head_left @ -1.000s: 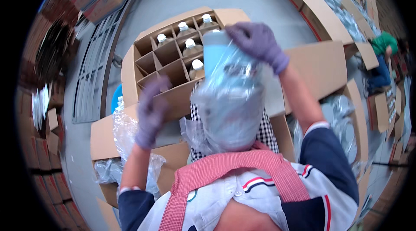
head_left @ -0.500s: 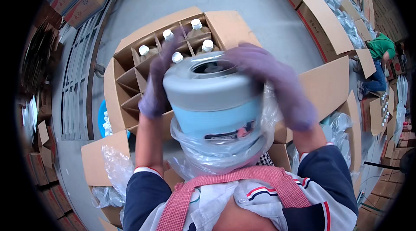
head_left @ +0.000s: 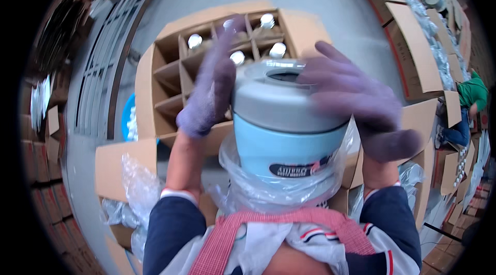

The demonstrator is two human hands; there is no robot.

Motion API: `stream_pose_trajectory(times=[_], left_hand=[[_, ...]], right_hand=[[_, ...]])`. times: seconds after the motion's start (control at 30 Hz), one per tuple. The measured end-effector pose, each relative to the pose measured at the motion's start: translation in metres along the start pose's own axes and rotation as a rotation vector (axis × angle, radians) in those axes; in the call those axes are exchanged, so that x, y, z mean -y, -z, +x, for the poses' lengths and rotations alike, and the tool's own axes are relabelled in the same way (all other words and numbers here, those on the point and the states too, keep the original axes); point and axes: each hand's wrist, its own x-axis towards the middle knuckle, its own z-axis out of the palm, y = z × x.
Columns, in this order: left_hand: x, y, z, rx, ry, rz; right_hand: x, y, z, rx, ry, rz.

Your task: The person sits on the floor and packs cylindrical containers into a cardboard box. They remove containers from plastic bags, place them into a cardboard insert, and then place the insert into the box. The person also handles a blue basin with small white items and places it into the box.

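Observation:
A light blue insulated jug (head_left: 279,146) with a grey top stands upright close to my chest. The top has a round dark opening, and a clear plastic bag (head_left: 284,195) is bunched around the jug's lower part. My left hand (head_left: 212,86), in a purple glove, is raised at the jug's left side, fingers stretched upward and holding nothing. On the other side my right hand (head_left: 361,97), gloved too, has its fingers spread over the right edge of the grey top. Motion blurs it, and contact there cannot be made out.
Ahead stands a divided carton (head_left: 146,102) with several white-capped bottles (head_left: 195,41) in some cells. A blue basin (head_left: 127,117) with white pieces is left of it. Open cartons (head_left: 405,50) line the right, where a person in green (head_left: 471,91) works. Metal slats (head_left: 106,63) lie left.
My hands have drawn slightly away from the jug's top, and the right fingers have spread. The jug and the cartons sit further right in view as the head turned.

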Motion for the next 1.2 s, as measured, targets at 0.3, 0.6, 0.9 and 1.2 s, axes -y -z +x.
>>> stream_pose_trajectory(times=[0.3,0.6,0.9,1.2], left_hand=[[0.055,0.019,0.040,0.211,0.196,-0.462],[0.372,0.065,0.016,0.290,0.779,1.135],[0.136,0.100,0.079,0.275,0.007,1.023],[-0.116,0.074,0.085,0.283,-0.677,0.799]], right_hand=[[-0.096,-0.001,0.060,0.066,0.052,-0.049],[-0.293,-0.056,0.048,-0.194,-0.306,0.690],[-0.210,-0.055,0.082,-0.111,-0.524,0.122],[-0.053,-0.064,0.116,0.018,-0.088,0.972]])
